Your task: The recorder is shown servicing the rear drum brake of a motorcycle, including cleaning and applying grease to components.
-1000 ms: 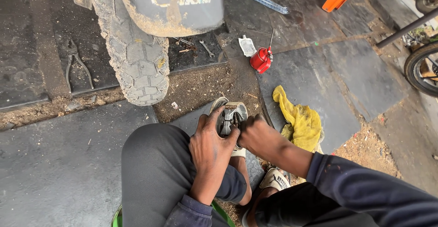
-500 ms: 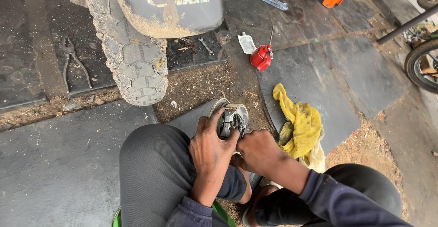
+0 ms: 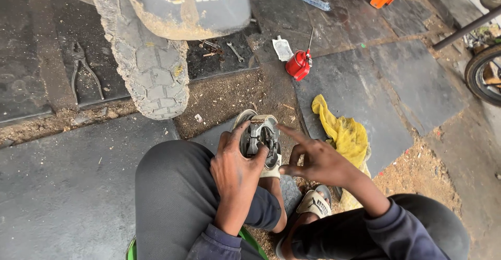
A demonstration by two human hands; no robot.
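Brake part clamped in left hand, right hand open beside it.

A roadside motorcycle repair spot, set on dirty stone slabs with sawdust and grit between them. A knobby tyre under a muddy mudguard stands at the top edge; pliers, a spanner, a red oil can and a yellow rag lie about, with another wheel at the right edge.
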